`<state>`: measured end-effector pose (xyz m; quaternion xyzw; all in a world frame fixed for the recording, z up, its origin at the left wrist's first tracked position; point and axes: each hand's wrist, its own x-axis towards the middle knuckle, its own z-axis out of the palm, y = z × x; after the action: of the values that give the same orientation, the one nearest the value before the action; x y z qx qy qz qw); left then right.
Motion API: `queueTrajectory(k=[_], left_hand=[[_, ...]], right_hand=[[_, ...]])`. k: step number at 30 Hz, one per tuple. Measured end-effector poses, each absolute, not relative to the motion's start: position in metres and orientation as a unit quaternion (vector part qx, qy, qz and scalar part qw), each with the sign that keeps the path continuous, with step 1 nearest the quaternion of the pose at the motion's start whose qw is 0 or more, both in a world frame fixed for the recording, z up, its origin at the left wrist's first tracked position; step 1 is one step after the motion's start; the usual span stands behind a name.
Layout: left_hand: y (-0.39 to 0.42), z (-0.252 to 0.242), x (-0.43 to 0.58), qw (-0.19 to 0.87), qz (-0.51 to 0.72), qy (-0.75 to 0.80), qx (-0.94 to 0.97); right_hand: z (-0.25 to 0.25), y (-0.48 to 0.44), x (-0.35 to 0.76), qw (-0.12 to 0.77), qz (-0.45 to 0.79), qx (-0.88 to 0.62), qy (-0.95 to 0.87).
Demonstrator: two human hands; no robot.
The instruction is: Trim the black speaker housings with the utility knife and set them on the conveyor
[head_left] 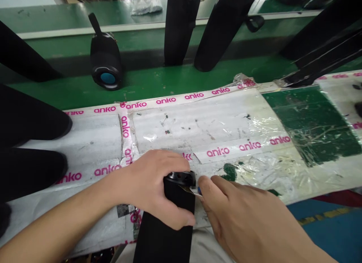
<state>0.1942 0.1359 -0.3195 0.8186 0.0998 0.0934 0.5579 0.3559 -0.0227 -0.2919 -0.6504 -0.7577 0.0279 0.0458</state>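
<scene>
My left hand (154, 185) is wrapped round the upper end of a black fabric-covered cylinder (166, 233) that stands tilted toward me, its black plastic end cap (181, 177) showing just past my fingers. My right hand (240, 221) is closed in a pinch on a small thin blade-like tool (195, 192), whose tip touches the cylinder just under the cap. Both hands work above a white padded mat (198, 120) taped down with pink "anko" tape.
A finished black speaker with a blue end and a strap (106, 63) lies on the green conveyor (158, 80). Several more black cylinders stand or lean behind (181, 27) and at the left (28, 123). A green cutting patch (308, 120) sits at the right.
</scene>
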Motion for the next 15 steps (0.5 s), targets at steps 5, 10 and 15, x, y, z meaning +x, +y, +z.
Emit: queueTrajectory(k=[5,10,15], left_hand=[[0.131,-0.318,0.194,0.543,0.085,0.136,0.824],[0.133,-0.314,0.195,0.556,0.047,0.157,0.815],[0.134,-0.311,0.194,0.543,0.048,0.151,0.825]], right_hand=[[-0.285,-0.017,0.360,0.037,0.035,-0.639,-0.768],[-0.278,-0.006,0.366,0.020,0.062,-0.604,-0.794],[-0.264,-0.007,0.373,-0.021,0.037,-0.570,-0.820]])
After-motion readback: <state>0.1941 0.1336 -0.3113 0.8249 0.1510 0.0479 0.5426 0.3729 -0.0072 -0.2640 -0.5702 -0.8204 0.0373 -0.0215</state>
